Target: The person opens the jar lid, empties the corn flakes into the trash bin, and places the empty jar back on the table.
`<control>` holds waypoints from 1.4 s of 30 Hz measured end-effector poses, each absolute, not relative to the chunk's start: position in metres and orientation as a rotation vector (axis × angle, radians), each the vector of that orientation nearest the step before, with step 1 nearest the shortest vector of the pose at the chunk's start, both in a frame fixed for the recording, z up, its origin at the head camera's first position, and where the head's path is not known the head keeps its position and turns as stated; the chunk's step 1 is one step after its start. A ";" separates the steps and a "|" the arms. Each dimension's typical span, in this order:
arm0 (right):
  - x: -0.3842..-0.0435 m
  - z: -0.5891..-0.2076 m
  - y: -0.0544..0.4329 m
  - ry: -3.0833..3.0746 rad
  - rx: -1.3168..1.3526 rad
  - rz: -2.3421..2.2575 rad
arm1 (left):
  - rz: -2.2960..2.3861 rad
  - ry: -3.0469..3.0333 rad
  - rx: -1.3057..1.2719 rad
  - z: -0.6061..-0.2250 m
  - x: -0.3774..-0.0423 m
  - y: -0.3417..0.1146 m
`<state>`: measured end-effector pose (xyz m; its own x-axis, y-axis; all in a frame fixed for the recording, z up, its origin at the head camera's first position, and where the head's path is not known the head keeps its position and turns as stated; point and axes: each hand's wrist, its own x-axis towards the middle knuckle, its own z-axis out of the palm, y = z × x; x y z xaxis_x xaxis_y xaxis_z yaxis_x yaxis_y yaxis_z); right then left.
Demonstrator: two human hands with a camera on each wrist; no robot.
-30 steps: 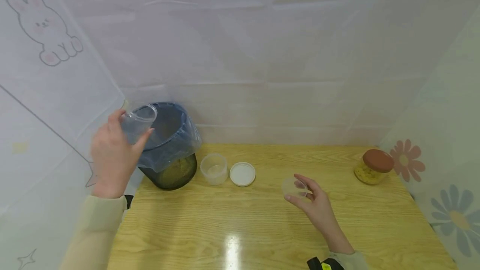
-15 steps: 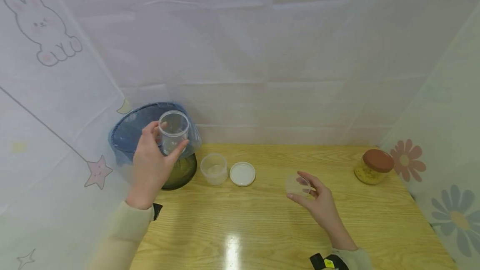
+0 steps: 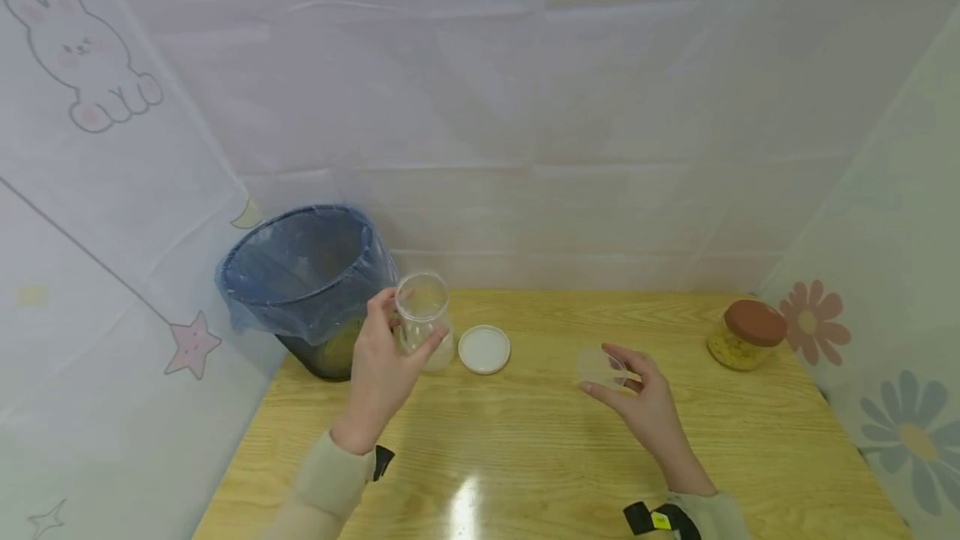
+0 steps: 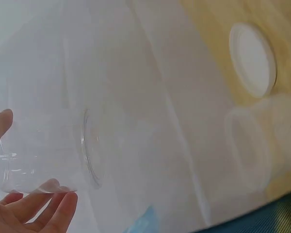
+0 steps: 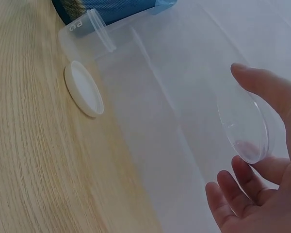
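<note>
My left hand [image 3: 384, 377] grips a clear plastic jar [image 4: 48, 150] round its side, mouth up, above the table. Behind that jar stands a translucent plastic cup [image 5: 85, 36], partly covered by it in the head view. A round clear lid [image 5: 245, 128] is pinched between the thumb and fingers of my right hand [image 3: 637, 394], held over the table. Between the hands a white round lid [image 3: 484, 349] lies on the wood.
A mesh trash bin [image 3: 333, 352] lined with a blue bag [image 3: 300, 261] stands at the left. At the far right sits a jar with a brown lid [image 3: 756, 322] and yellow contents. The wooden table [image 3: 525, 457] meets a draped wall behind.
My left hand has carried the clear jar rightward and down from over the bin to in front of the cup, turning it more upright. The right hand has shifted slightly right with the clear lid.
</note>
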<state>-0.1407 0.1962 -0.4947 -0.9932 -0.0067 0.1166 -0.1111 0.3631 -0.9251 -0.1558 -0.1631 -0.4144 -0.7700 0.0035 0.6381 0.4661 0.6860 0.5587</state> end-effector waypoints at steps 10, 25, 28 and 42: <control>-0.143 -0.500 0.201 -2.547 0.099 1.662 | -1.170 -2.369 -0.353 -0.456 -0.137 -0.127; -0.149 -0.521 0.206 -2.678 0.102 1.532 | -1.296 -2.447 -0.491 -0.513 -0.139 -0.079; -0.150 -0.526 0.207 -2.699 0.097 1.511 | -1.315 -2.478 -0.495 -0.525 -0.141 -0.069; -0.155 -0.548 0.207 -2.803 -0.004 1.420 | -1.357 -2.574 -0.526 -0.562 -0.165 -0.037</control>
<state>-0.1551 0.2067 -0.5477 -1.0000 0.0019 -0.0018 0.0026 0.5913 -0.8064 -0.1651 -0.0369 -0.5624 -0.9203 0.2229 0.3216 0.3913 0.5195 0.7596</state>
